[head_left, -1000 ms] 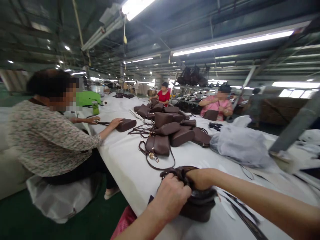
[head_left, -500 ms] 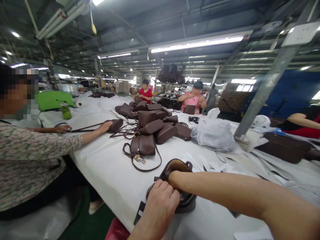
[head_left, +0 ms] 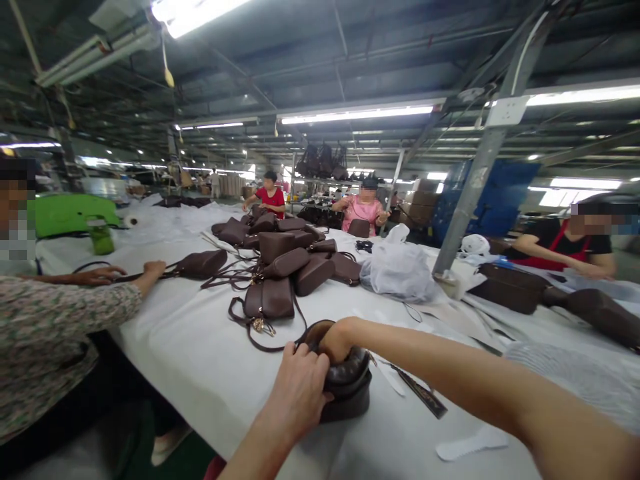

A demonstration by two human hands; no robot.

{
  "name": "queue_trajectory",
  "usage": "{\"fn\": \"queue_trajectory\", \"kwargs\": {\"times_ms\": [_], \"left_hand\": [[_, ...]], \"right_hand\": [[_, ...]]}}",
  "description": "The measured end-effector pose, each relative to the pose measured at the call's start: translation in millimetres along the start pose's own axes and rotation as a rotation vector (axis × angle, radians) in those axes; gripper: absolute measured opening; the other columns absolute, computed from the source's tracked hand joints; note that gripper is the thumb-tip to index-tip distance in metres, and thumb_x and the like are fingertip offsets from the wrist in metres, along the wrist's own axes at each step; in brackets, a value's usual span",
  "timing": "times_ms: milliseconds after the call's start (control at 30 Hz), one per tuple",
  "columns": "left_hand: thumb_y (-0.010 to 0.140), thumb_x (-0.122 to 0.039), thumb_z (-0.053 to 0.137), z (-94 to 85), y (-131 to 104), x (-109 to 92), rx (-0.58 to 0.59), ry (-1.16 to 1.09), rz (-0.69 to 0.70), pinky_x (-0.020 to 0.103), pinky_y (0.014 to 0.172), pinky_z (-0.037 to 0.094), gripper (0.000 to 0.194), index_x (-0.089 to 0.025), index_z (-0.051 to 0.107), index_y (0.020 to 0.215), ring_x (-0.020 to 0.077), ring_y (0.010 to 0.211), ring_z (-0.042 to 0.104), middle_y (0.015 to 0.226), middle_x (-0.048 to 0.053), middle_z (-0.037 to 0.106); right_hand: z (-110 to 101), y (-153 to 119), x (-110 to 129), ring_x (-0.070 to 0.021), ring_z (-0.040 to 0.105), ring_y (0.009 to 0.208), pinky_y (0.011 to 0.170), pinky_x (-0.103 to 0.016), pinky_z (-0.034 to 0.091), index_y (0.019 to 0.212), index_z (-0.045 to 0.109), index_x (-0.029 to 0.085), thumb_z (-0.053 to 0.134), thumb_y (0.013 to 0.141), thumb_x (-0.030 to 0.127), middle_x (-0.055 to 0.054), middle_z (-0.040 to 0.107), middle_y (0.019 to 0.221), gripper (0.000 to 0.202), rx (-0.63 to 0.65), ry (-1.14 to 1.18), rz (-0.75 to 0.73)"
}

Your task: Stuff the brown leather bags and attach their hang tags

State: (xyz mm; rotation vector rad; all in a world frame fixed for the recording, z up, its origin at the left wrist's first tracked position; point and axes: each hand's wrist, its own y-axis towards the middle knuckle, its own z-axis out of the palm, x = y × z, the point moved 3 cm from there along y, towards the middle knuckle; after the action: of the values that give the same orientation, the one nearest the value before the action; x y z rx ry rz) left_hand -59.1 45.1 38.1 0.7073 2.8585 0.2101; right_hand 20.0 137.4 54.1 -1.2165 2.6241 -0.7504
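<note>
A dark brown handbag [head_left: 347, 400] stands on the white-covered table in front of me, its mouth facing up and its tan lining partly showing. My left hand [head_left: 303, 377] grips the near left rim of the bag, fingers bent over the edge. Into the mouth reaches my right hand [head_left: 337, 339]; its fingers are hidden inside, so their state does not show. Just beyond lies another brown handbag [head_left: 270, 298] with a looped strap and a gold-coloured charm.
Past it rises a pile of brown handbags [head_left: 285, 247]. A white plastic bundle [head_left: 397, 270] sits by a metal post [head_left: 470, 200]. At left a co-worker's hand [head_left: 154, 269] touches a bag strap. A dark printed strip [head_left: 420, 393] and white paper piece [head_left: 473, 443] lie at right.
My view has turned right, showing another co-worker there. My right wrist is now more bent at the bag's mouth. The left co-worker's hand has slid back from the bag onto its strap.
</note>
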Motion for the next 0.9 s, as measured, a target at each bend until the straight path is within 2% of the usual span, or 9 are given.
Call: {"fn": "queue_trajectory", "kwargs": {"times_ms": [67, 133, 300, 367, 467, 600, 667, 733, 900], "left_hand": [[0.076, -0.033, 0.070, -0.8, 1.8, 0.8, 0.004, -0.006, 0.030, 0.046, 0.087, 0.036, 0.023, -0.018, 0.057, 0.089, 0.0279, 0.095, 0.056, 0.095, 0.007, 0.066], [0.076, -0.033, 0.070, -1.0, 3.8, 1.2, 0.004, -0.008, 0.050, 0.046, 0.088, 0.035, 0.023, -0.019, 0.057, 0.088, 0.0275, 0.095, 0.056, 0.094, 0.006, 0.066], [0.077, -0.032, 0.069, -2.3, 10.1, 2.5, 0.006, -0.016, 0.076, 0.046, 0.091, 0.034, 0.021, -0.019, 0.054, 0.085, 0.0256, 0.091, 0.056, 0.087, 0.004, 0.065], [0.078, -0.031, 0.068, -2.6, 12.2, 3.0, 0.030, -0.021, 0.103, 0.046, 0.094, 0.033, 0.019, -0.019, 0.054, 0.084, 0.0246, 0.091, 0.056, 0.086, 0.003, 0.065], [0.081, -0.037, 0.066, -4.1, 15.2, 1.6, 0.024, 0.003, 0.106, 0.050, 0.099, 0.030, 0.021, -0.019, 0.056, 0.086, 0.0248, 0.091, 0.057, 0.085, 0.004, 0.066], [0.083, -0.048, 0.061, -6.1, 22.4, -9.1, -0.055, 0.103, -0.016, 0.056, 0.102, 0.025, 0.030, -0.018, 0.060, 0.085, 0.0289, 0.093, 0.058, 0.083, 0.007, 0.067], [0.085, -0.043, 0.060, -6.7, 28.3, -20.0, -0.121, 0.139, -0.029, 0.058, 0.105, 0.022, 0.025, -0.018, 0.061, 0.085, 0.0299, 0.100, 0.055, 0.090, 0.008, 0.066], [0.085, -0.036, 0.059, -5.7, 35.5, -31.8, -0.157, 0.149, -0.017, 0.057, 0.105, 0.023, 0.018, -0.018, 0.062, 0.089, 0.0297, 0.104, 0.054, 0.099, 0.009, 0.063], [0.081, -0.026, 0.061, 4.0, 50.4, -48.5, -0.025, 0.096, -0.113, 0.048, 0.087, 0.043, 0.027, -0.017, 0.058, 0.106, 0.0308, 0.098, 0.056, 0.102, 0.011, 0.061]], "right_hand": [[-5.2, -8.3, -5.8, -0.0189, 0.062, 0.067, 0.063, -0.030, 0.048, 0.075, 0.069, 0.012, 0.069, 0.075, 0.016, -0.004, 0.066, 0.070, 0.004, 0.069, -0.076, 0.045], [-11.0, -24.6, -10.4, -0.0215, 0.061, 0.066, 0.058, -0.029, 0.044, 0.074, 0.070, 0.012, 0.069, 0.068, 0.014, -0.005, 0.066, 0.066, 0.006, 0.080, -0.131, 0.065], [-34.0, -71.3, -25.2, -0.0168, 0.061, 0.071, 0.057, -0.023, 0.039, 0.103, 0.071, 0.020, 0.067, 0.071, 0.024, -0.001, 0.071, 0.083, 0.033, -0.009, -0.101, -0.021], [-42.5, -82.8, -42.9, -0.0160, 0.062, 0.074, 0.059, -0.022, 0.039, 0.099, 0.073, 0.021, 0.069, 0.071, 0.023, -0.001, 0.071, 0.083, 0.028, -0.062, -0.137, 0.048], [-47.6, -92.1, -72.2, -0.0201, 0.063, 0.083, 0.064, -0.025, 0.038, 0.091, 0.074, 0.019, 0.068, 0.076, 0.020, -0.005, 0.071, 0.086, 0.016, -0.228, -0.227, 0.187], [-33.9, -97.5, -88.7, -0.0238, 0.061, 0.093, 0.075, -0.030, 0.036, 0.094, 0.071, 0.018, 0.064, 0.083, 0.021, -0.009, 0.069, 0.096, 0.013, -0.426, -0.298, 0.242], [-23.0, -99.3, -87.1, -0.0243, 0.058, 0.094, 0.076, -0.031, 0.035, 0.088, 0.070, 0.018, 0.064, 0.085, 0.024, -0.010, 0.066, 0.098, 0.009, -0.552, -0.383, 0.230], [-11.4, -100.9, -85.1, -0.0241, 0.057, 0.093, 0.073, -0.031, 0.034, 0.083, 0.069, 0.017, 0.063, 0.086, 0.026, -0.011, 0.063, 0.097, 0.011, -0.676, -0.442, 0.253], [11.8, -104.6, -90.4, -0.0163, 0.055, 0.073, 0.058, -0.028, 0.029, 0.086, 0.066, 0.018, 0.055, 0.092, 0.027, -0.006, 0.061, 0.085, 0.016, -0.809, -0.318, 0.370]]}}
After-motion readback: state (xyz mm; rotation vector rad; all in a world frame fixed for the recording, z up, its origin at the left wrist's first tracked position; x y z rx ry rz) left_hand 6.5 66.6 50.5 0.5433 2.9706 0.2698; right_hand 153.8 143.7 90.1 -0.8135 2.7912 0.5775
